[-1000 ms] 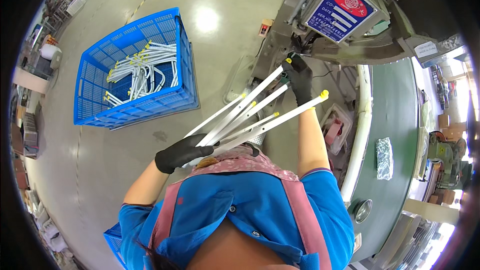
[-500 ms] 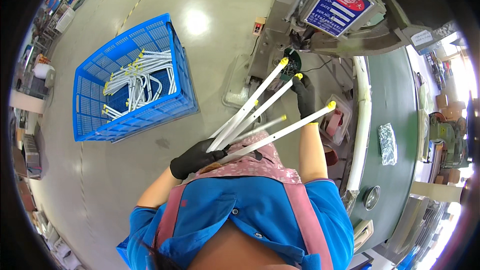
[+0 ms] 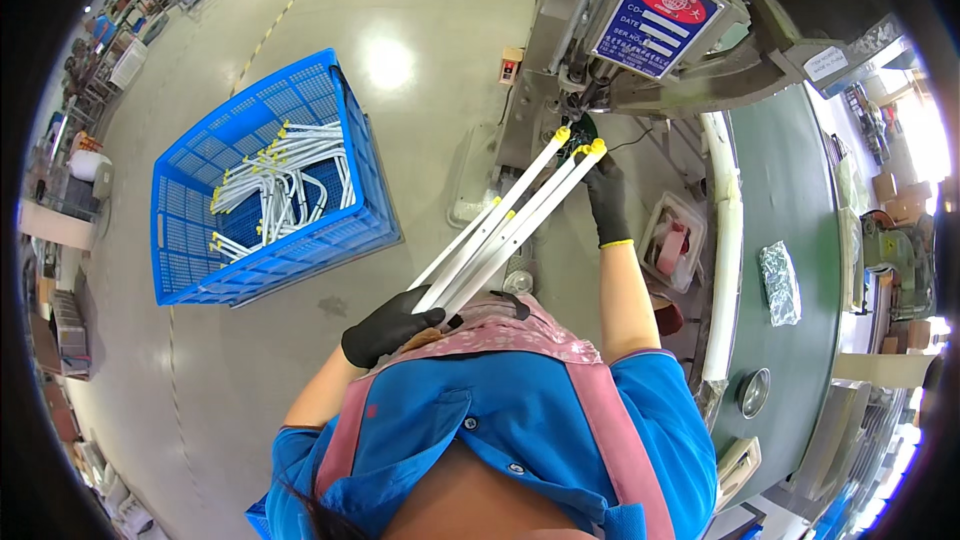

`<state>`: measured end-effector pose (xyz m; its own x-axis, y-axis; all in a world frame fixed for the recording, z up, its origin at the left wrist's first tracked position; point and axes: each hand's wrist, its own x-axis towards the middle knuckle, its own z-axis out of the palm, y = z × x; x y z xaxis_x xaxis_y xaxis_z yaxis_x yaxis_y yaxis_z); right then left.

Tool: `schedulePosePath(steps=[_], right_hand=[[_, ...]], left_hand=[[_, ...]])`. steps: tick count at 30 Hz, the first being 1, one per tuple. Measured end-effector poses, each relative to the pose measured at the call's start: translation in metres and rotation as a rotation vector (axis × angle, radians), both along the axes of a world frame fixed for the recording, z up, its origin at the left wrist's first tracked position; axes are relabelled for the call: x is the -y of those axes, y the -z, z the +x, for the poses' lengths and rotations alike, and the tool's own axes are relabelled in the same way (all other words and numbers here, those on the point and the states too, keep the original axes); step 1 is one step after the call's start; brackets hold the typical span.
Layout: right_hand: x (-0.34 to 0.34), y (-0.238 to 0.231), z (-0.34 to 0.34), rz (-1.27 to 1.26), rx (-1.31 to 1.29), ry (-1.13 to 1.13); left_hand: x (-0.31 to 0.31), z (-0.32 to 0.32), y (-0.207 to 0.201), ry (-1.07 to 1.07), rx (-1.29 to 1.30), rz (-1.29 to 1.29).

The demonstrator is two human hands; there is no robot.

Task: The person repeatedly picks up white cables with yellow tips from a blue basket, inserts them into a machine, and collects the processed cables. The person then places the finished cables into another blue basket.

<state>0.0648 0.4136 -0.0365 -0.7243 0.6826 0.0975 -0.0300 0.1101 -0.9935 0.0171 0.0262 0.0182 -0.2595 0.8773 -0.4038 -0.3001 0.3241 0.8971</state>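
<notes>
My left hand point(image 3: 390, 328), in a black glove, is closed around the lower ends of several white metal tubes point(image 3: 512, 237) with yellow end caps point(image 3: 597, 146). They slant up and away from my apron as a bundle. Near the capped far ends, my right hand point(image 3: 606, 200), also black-gloved, grips the rightmost tube; its fingers are partly hidden behind it. The caps sit just below the head of a grey machine point(image 3: 690, 90). At left, a blue plastic crate point(image 3: 375, 185) holds more white bent tubes point(image 3: 290, 180) with yellow caps.
A green work table point(image 3: 780, 180) runs along the right, with a clear plastic packet point(image 3: 780, 283) and a round metal dish point(image 3: 754, 393) on it. White padding point(image 3: 722, 270) lines its near edge. Below it sits a translucent bin point(image 3: 672, 245) holding a red item.
The right-hand tube, apart from the others before, has swung left against the bundle. My right hand has moved slightly down with it, and the fanned tubes now lie closer together.
</notes>
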Motion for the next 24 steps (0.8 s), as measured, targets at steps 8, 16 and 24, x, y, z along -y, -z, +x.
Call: schedulePosePath(steps=[8, 16, 24], right_hand=[[0.003, 0.010, -0.004, -0.369, -0.300, 0.021], [0.015, -0.040, -0.023, -0.134, -0.290, -0.025], [0.023, -0.054, -0.033, 0.015, -0.179, -0.005]], left_hand=[[-0.002, 0.001, -0.029, 0.010, 0.000, -0.060], [0.008, 0.004, -0.069, -0.050, -0.001, -0.061], [0.010, 0.001, -0.052, -0.052, 0.036, -0.013]])
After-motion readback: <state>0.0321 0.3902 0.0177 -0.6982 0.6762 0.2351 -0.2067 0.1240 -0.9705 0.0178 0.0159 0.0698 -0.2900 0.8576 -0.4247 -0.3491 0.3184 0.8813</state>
